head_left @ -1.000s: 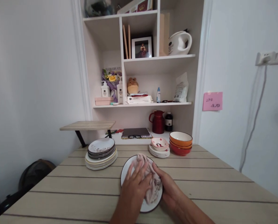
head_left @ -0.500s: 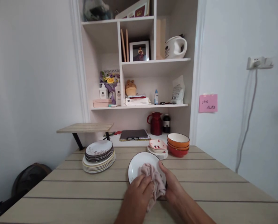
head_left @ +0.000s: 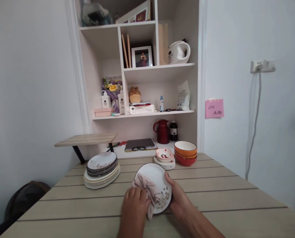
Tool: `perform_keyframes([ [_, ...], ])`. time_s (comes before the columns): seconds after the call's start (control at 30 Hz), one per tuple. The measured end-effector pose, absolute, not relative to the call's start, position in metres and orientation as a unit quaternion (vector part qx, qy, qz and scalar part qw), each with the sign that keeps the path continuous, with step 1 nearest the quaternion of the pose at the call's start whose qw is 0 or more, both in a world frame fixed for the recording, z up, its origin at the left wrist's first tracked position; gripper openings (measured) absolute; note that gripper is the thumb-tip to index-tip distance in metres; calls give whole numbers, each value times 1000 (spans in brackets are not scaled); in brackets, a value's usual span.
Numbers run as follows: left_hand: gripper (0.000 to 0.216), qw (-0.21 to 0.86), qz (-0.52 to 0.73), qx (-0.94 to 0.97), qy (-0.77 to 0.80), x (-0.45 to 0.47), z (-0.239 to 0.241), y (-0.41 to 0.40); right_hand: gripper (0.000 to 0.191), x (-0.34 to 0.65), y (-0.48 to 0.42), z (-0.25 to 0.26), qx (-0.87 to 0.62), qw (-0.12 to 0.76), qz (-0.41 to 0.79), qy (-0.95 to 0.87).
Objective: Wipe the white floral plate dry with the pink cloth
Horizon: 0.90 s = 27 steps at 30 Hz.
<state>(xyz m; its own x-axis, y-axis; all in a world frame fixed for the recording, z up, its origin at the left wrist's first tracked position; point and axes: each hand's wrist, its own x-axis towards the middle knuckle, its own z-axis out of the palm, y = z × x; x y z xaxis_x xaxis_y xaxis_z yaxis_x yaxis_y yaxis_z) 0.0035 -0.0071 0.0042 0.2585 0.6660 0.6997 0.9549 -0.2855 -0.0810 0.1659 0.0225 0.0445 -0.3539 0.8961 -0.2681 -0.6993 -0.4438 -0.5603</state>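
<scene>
The left hand (head_left: 134,205) is shifting its bunched pale-pink cloth (head_left: 147,185) leftward across the round, white, dark-rimmed plate (head_left: 160,179), at near centre; the right hand (head_left: 179,199) is holding the plate's right edge. Wiping is apparently continuing.

A home: stacked plates (head_left: 102,170), framed picture (head_left: 142,57), seemingly a plush toy (head_left: 134,95).

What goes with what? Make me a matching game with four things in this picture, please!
Things:
1. cloth
2. dark-rimmed plate
3. red jug
4. pink note

Places and states:
A. stuck on the wall
B. held at its edge by the right hand
C. bunched under the left hand
D. standing beside a dark bottle

Right pairs: 1-C, 2-B, 3-D, 4-A.
</scene>
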Motion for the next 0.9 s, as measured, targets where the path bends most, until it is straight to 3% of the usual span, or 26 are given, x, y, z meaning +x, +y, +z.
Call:
perform_keyframes([
  [0.2,41,261,-323,-807,-420,24,-3,-16,57,171,23,47,-241,450,842,-173],
  [0.4,44,290,-349,-740,-497,10,22,-21,35,137,4,38,-228,457,835,-206],
  [0.63,16,237,-288,-693,-617,2,26,-19,57,159,17,42,-291,465,817,-177],
  [0.8,26,186,-317,-771,-520,16,12,-20,60,174,26,45,-255,457,836,-163],
  [0.9,39,213,-360,-775,-473,18,10,-24,55,164,18,46,-220,422,862,-174],
])
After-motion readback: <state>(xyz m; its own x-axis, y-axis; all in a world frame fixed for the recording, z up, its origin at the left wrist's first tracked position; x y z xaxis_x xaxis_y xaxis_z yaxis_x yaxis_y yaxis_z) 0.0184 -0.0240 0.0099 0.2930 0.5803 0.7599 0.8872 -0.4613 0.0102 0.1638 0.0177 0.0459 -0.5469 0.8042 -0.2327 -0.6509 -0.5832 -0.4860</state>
